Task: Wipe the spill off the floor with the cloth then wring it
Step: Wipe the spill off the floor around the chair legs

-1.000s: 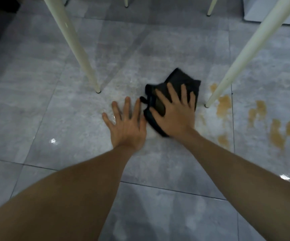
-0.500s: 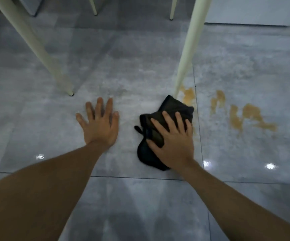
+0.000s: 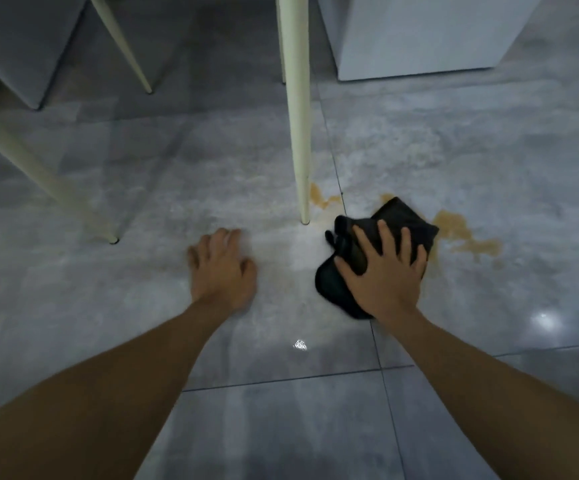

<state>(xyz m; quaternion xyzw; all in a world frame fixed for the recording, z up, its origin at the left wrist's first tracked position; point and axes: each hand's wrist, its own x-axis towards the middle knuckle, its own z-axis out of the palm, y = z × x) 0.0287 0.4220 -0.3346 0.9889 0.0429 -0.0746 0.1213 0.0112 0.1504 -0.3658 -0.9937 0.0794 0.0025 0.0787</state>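
Cloth (image 3: 399, 220) lies flat under the spread right hand (image 3: 383, 271), beside the spill (image 3: 461, 233).

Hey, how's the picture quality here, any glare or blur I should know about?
Head view: dim overall; bright glare spots on the glossy floor; left hand smeared by motion blur; right hand on the cloth sharper; chair legs splay from wide-angle distortion.
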